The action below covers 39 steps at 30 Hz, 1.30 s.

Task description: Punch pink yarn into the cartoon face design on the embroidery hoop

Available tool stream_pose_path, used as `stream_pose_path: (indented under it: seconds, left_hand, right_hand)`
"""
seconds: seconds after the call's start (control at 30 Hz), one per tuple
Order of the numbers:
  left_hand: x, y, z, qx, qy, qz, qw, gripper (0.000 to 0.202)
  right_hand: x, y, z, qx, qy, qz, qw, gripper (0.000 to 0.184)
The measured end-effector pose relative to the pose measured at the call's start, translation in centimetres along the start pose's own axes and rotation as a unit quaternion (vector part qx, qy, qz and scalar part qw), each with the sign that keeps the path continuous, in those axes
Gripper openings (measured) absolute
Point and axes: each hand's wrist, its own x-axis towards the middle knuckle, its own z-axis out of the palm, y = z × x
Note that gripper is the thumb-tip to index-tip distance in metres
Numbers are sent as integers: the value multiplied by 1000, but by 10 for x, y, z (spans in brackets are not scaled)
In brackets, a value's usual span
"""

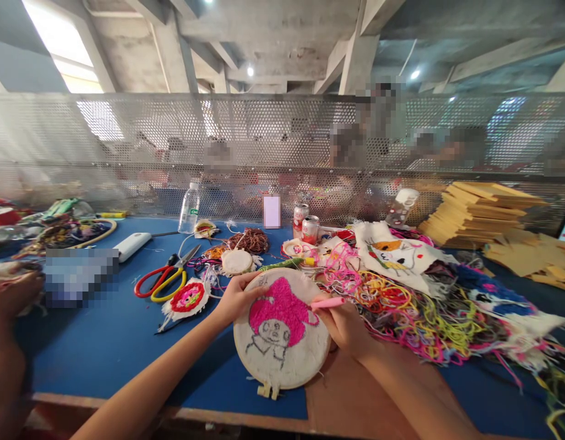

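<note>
In the head view an embroidery hoop (282, 373) with white cloth is tilted up over the table's front edge. A cartoon figure is drawn on it, its hood filled with pink yarn (277, 302). My left hand (236, 298) is closed on the hoop's upper left rim, thumb over the cloth. My right hand (346, 327) grips a pink punch needle (328, 303) at the figure's right side; its tip is hidden by the fingers. Just left of the hoop lie a round red-and-pink yarn patch (189, 298) and scissors (165, 284) with red and yellow handles.
A tangled yarn heap (401, 299) spreads on the right, with an embroidered cloth (392, 253) on it. Behind stand two cans (310, 230), a clear bottle (189, 209) and stacked yellow-brown pieces (474, 214). Another person's hand (16, 284) is at far left. A perforated metal screen (273, 134) closes the back.
</note>
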Motion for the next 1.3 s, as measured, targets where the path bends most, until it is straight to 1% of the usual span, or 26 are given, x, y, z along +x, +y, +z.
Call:
stream_pose_path:
  seconds: [0.1,0.23,0.47,0.57,0.73,0.83,0.97,1.13,1.3]
  left_hand:
    - [1,-2,-1,13,-1,11,1000,45]
    - [1,-5,-3,20,-3,15,1000,49]
    - [0,-3,-2,35,8,10,999,49]
    - [-1,-2,-1,31,4,12,999,48]
    - [-1,-1,0,41,4,16,999,44]
    - [0,-1,0,45,2,12,999,45]
    - [1,-2,-1,48,-8,23,999,45]
    - [1,-3,-1,50,-11,21,998,47]
    - [1,-1,0,47,1,29,998,45]
  right_hand:
    - [5,-6,-3,-6,-14,-3,1000,8]
    - [7,-10,-5,-31,-55,14,998,7]
    - [6,-12,0,-73,-92,35,992,12]
    - [4,-10,0,-50,-76,46,995,12]
    - [-4,1,3,6,-11,65,998,15]
    - [-7,6,5,24,3,67,997,16]
    - [-7,8,6,25,27,66,997,16]
    - [-5,4,4,5,12,67,998,15]
    - [3,-5,-2,-21,-14,45,999,14]
